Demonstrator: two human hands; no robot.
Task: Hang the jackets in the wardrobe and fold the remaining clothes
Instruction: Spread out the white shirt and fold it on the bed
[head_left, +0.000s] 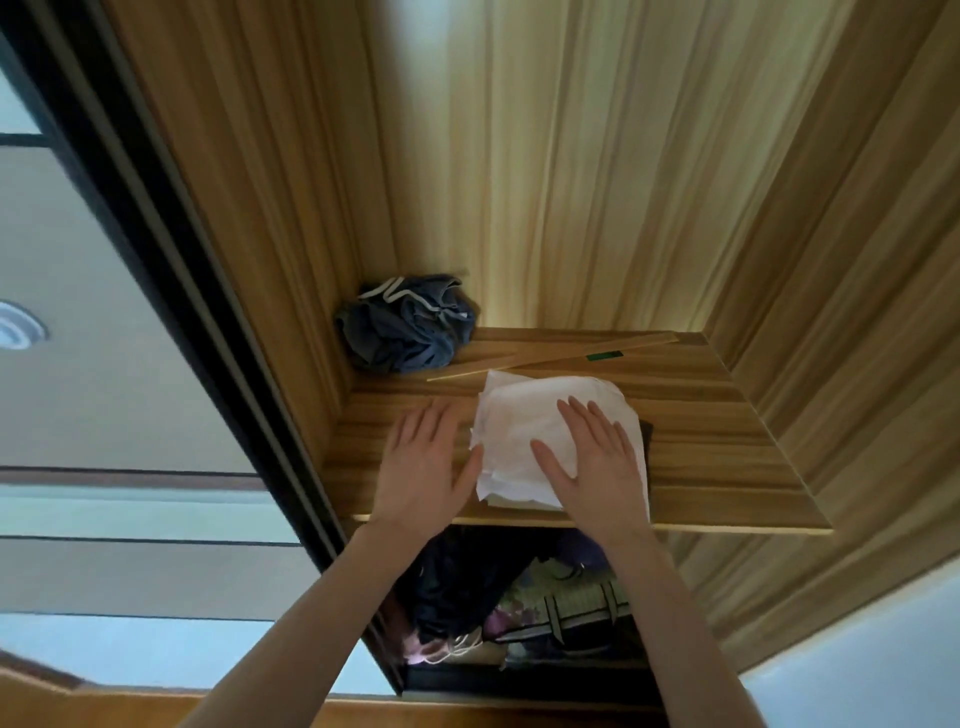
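Observation:
A folded white garment (524, 421) lies on the wooden wardrobe shelf (727, 467), with a dark edge of another cloth (645, 441) peeking out beneath its right side. My right hand (592, 462) rests flat on top of the white garment, fingers straight. My left hand (426, 462) lies flat on the shelf just left of the garment, its thumb touching the cloth's edge. A crumpled dark blue garment (405, 327) with a white drawstring sits in the shelf's back left corner.
A thin wooden strip (561, 356) with a green label lies across the back of the shelf. Below the shelf hang dark clothes (457, 582), next to a patterned bag (571, 608). A dark sliding-door frame (208, 322) borders the wardrobe on the left.

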